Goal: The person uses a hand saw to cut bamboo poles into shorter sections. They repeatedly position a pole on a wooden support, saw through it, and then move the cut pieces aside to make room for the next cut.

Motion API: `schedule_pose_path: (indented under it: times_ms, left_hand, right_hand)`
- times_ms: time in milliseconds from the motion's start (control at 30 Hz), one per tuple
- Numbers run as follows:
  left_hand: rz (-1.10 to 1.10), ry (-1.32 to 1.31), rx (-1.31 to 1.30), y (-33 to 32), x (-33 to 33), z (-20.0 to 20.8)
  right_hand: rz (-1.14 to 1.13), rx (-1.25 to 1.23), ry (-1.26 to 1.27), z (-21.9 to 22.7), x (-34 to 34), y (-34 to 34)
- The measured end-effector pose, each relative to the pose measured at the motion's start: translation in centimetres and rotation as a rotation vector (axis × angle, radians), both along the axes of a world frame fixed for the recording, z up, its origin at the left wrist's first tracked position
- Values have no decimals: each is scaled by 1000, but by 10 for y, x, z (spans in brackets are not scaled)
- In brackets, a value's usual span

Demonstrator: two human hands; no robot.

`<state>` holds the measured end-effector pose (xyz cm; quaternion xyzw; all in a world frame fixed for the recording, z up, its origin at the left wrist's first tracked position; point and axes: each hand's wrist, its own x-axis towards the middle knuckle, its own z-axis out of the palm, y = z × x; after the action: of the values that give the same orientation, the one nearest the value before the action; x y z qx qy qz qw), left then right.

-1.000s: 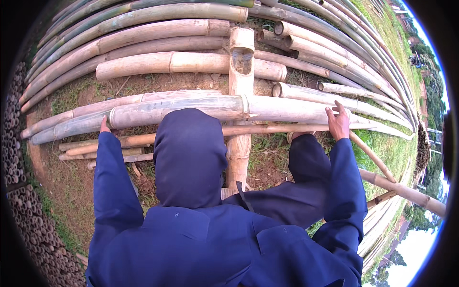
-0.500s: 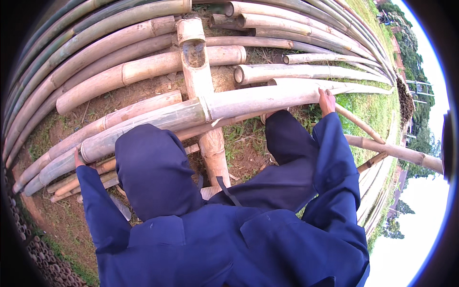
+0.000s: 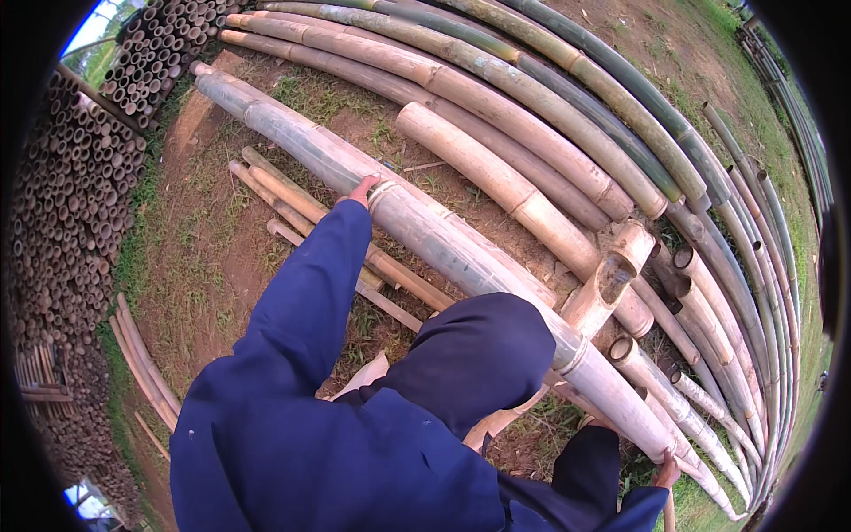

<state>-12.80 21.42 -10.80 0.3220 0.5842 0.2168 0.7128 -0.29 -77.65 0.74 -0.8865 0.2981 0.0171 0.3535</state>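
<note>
A long, pale bamboo pole lies slantwise before me, from the far left to the near right. My left hand is closed on its near side, just beside a raised node. Farther down, toward the pole's right end, my right hand grips it, partly cut off from sight by the sleeve. The pole crosses over a thick notched bamboo crosspiece, and my bent knee is against its near side. A second pole lies close along its far side.
Beyond lie several long bamboo poles, some green, some tan. One shorter tan pole rests on the crosspiece. Thin bamboo pieces lie near my left arm. At the left stands a big stack of cut bamboo, ends showing.
My view has swung to the left, bringing the stack of cut bamboo into sight. Both hands keep their places on the pole, which shows no clear shift on the crosspiece.
</note>
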Motion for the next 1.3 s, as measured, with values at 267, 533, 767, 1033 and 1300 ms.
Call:
schedule_pose_path:
  times_ms: [267,533,767,1033,1300]
  left_hand:
    - [-168,-255,133,173,35,31]
    - [-249,292,853,188,-11,-18]
    - [-1476,212,1457,-61,-50,25]
    - [-1887,337,1501,-113,-83,-30]
    - [-1592,222,1893,-77,-57,-3]
  right_hand:
    - [18,327,-209,37,53,168]
    - [83,248,20,-23,150,360]
    - [478,-188,-15,-9,149,332]
    - [1180,-430,-380,14,-19,399]
    - [1331,-581,-14,-21,-59,328]
